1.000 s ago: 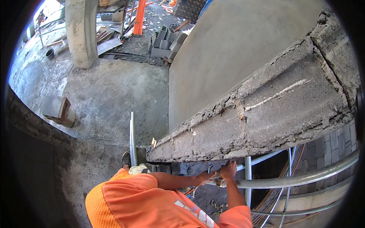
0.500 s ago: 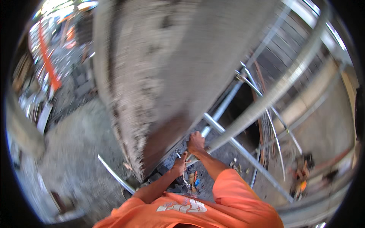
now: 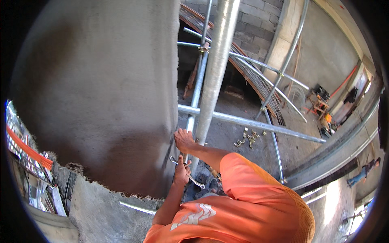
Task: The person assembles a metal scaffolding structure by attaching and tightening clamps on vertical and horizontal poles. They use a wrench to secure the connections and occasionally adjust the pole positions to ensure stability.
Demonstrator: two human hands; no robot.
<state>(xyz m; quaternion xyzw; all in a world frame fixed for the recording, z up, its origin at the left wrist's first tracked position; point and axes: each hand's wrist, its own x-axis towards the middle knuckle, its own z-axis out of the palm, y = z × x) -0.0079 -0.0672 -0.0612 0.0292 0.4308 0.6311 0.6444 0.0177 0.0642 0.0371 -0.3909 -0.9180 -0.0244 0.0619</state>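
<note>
A double-ended wrench lies across my left hand, its ring end showing above the fingers and its other end below them. The left hand is closed around the wrench, low beside the scaffold pipes. Just above it, my right hand wraps around a slim upright scaffold pipe, partly hiding it. A thicker steel pipe rises in front of this upright, close to the right wrist. Behind them runs a horizontal scaffold pipe.
A large rough-edged concrete face stands close at the left. Several brass-coloured scaffold clamps lie on the floor to the right. Long bars lean behind the scaffold. A person is far right. An orange strip is at far left.
My view has swung to the right, so the concrete face now fills the left side and more of the scaffold shows. Both hands stay by the pipes, with the wrench now plainer to see.
</note>
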